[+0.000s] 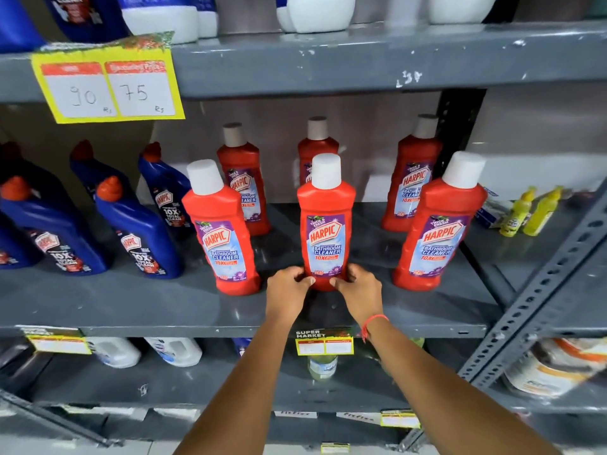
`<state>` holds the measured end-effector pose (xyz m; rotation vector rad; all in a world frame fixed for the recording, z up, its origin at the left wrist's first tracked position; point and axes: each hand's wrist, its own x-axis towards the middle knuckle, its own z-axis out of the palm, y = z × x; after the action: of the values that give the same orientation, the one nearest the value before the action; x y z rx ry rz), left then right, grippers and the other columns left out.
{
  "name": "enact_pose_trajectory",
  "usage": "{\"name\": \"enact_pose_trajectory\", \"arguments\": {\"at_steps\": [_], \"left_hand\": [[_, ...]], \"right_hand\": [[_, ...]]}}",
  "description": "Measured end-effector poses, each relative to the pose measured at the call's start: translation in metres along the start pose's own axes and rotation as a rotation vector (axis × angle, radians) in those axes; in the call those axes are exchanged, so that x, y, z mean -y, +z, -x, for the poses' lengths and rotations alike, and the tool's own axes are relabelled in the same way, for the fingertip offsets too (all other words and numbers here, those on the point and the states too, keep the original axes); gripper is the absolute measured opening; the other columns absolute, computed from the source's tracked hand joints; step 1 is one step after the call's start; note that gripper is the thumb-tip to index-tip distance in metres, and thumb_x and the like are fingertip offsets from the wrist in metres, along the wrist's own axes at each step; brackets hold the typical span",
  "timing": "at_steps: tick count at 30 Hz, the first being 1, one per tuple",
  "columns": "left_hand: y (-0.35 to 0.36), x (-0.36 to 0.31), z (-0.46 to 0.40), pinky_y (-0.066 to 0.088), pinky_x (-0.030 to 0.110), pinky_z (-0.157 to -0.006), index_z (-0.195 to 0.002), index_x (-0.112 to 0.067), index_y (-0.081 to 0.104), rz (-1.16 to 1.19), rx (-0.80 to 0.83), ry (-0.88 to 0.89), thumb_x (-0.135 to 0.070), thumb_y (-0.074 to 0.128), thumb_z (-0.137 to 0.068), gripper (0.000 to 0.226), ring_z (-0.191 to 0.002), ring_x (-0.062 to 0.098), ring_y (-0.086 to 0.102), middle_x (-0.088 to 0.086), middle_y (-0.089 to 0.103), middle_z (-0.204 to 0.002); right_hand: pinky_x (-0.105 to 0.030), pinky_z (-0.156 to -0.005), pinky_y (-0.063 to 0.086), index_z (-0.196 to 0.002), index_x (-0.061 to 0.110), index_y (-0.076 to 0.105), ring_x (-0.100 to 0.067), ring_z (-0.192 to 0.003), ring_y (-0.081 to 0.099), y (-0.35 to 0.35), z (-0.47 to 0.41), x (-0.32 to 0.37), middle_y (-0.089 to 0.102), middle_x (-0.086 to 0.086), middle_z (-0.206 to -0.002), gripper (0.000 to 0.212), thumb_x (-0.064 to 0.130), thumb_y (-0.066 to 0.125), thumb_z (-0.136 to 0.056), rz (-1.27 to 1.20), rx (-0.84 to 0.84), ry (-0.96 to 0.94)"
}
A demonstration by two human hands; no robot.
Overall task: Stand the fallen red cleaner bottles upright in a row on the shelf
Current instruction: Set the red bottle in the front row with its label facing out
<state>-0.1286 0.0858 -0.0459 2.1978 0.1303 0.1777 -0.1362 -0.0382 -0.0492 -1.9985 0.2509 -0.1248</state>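
Several red cleaner bottles with white caps stand upright on the grey middle shelf (pixel 131 303). The front row holds a left bottle (pixel 221 231), a middle bottle (pixel 325 221) and a right bottle (pixel 437 234). Behind them stand three more: back left (pixel 244 182), back middle (pixel 315 149), partly hidden, and back right (pixel 410 182). My left hand (pixel 287 287) and my right hand (pixel 358 287) grip the base of the middle front bottle from either side.
Blue angled-neck cleaner bottles (pixel 138 231) fill the shelf's left part. Small yellow bottles (pixel 532 211) lie at the far right behind a perforated grey upright (pixel 538 290). A yellow price tag (pixel 108 87) hangs from the shelf above. White bottles sit on the lower shelf.
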Motion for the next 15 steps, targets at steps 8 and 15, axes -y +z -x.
{"name": "enact_pose_trajectory", "arguments": {"at_steps": [8, 15], "left_hand": [[0.015, 0.006, 0.032, 0.036, 0.012, -0.058, -0.082, -0.009, 0.068, 0.077, -0.064, -0.005, -0.019, 0.065, -0.079, 0.012, -0.078, 0.015, 0.064, 0.007, 0.074, -0.087], [0.063, -0.044, 0.028, 0.039, 0.013, -0.077, -0.103, -0.004, 0.066, 0.142, 0.132, 0.146, -0.014, 0.065, -0.079, 0.026, -0.094, 0.018, 0.065, 0.012, 0.072, -0.104]], "right_hand": [[-0.032, -0.092, 0.047, -0.102, 0.006, 0.065, -0.025, -0.098, 0.064, -0.031, 0.013, -0.027, 0.071, -0.015, -0.105, 0.020, 0.008, 0.059, -0.083, -0.019, -0.198, 0.009], [-0.032, -0.088, 0.044, -0.101, 0.007, 0.059, -0.026, -0.095, 0.058, -0.084, 0.011, -0.053, 0.065, -0.017, -0.107, 0.019, 0.005, 0.060, -0.082, -0.294, -0.598, 0.152]]}}
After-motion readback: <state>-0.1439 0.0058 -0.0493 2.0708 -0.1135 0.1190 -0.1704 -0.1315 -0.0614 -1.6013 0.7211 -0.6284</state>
